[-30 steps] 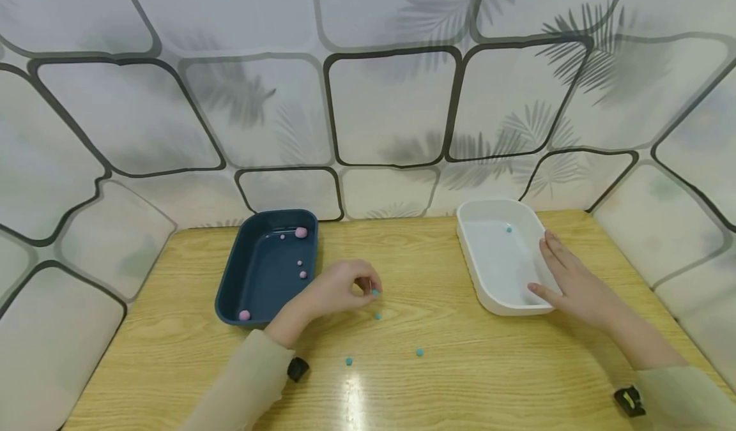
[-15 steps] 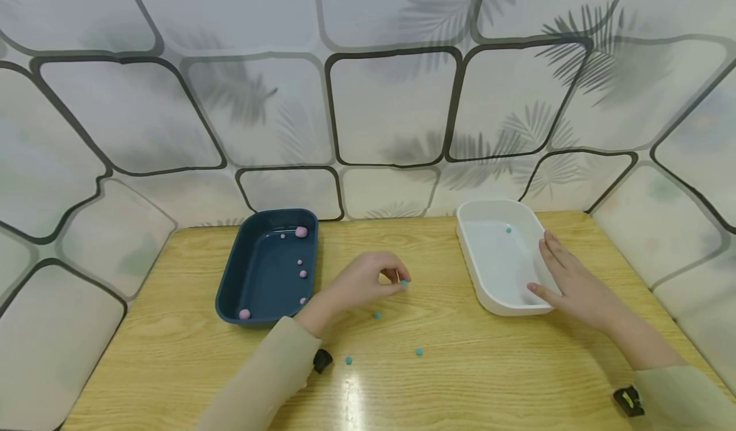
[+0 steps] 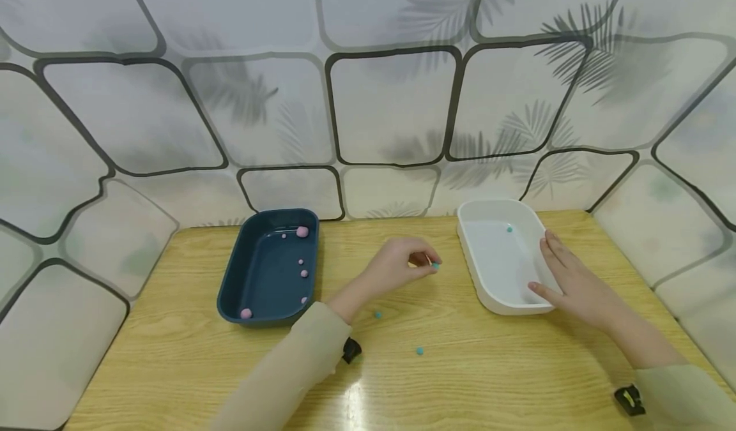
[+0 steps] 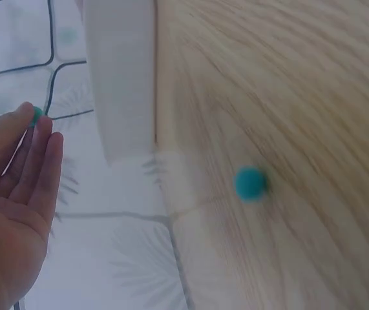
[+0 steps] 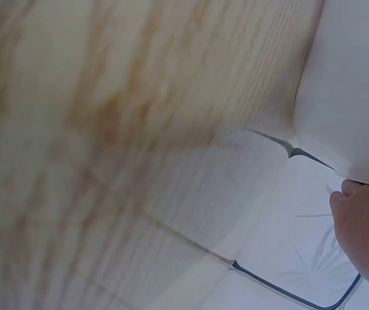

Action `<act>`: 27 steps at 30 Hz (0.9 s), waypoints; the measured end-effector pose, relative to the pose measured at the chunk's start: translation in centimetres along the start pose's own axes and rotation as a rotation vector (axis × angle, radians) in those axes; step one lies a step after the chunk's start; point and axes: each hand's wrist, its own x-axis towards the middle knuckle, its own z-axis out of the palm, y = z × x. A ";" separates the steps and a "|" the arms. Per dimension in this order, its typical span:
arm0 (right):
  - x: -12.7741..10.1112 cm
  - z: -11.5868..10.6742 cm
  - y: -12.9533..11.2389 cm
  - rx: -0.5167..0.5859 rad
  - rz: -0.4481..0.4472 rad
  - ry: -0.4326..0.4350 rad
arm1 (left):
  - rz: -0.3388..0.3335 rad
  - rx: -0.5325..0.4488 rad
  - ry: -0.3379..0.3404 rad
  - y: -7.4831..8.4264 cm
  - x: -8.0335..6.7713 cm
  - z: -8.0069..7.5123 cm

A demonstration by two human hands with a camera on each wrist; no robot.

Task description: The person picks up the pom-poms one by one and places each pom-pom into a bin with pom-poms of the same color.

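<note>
**Pinching a teal bead beside the white tray**

Starting left of both hands: blue tray [image 3: 267, 268] on the tabletop [image 3: 172, 354], several pink beads [image 3: 301, 231] inside. Next, left hand [image 3: 399, 266], fingers curled, pinching a small teal bead [image 3: 436, 266] at the fingertips, held just above the wood and close to the near wall of the white tray [image 3: 500, 255], not yet over it. Seen from the left wrist as a teal speck [image 4: 37, 115] at the fingertips. Below and behind that hand, two loose teal beads [image 3: 377, 315] and [image 3: 420, 350] lying apart on the wood. Right of the left hand, inside the white tray, one teal bead [image 3: 508, 229] near the far end. Farthest right, right hand [image 3: 569, 284], fingers straight and relaxed, resting against the tray's right rim, gripping nothing.

Judged best handling: keep the pinch light but sure, since so small a bead likely slips or rolls; raise it clear of the tray wall before crossing; let go low over the floor of the tray to limit bouncing; leave the right hand steadying the rim against a nudge.
</note>
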 end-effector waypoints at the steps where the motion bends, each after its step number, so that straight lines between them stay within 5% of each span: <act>1: 0.0 0.0 0.0 0.000 0.000 0.001 | -0.008 -0.018 0.011 0.1 0.3 0.2; 10: 0.0 0.1 0.0 -0.004 0.002 0.000 | -0.062 -0.166 0.054 0.7 2.7 1.6; 27: 0.0 0.1 -0.1 0.015 -0.002 0.008 | -0.132 -0.237 0.090 2.1 6.5 4.8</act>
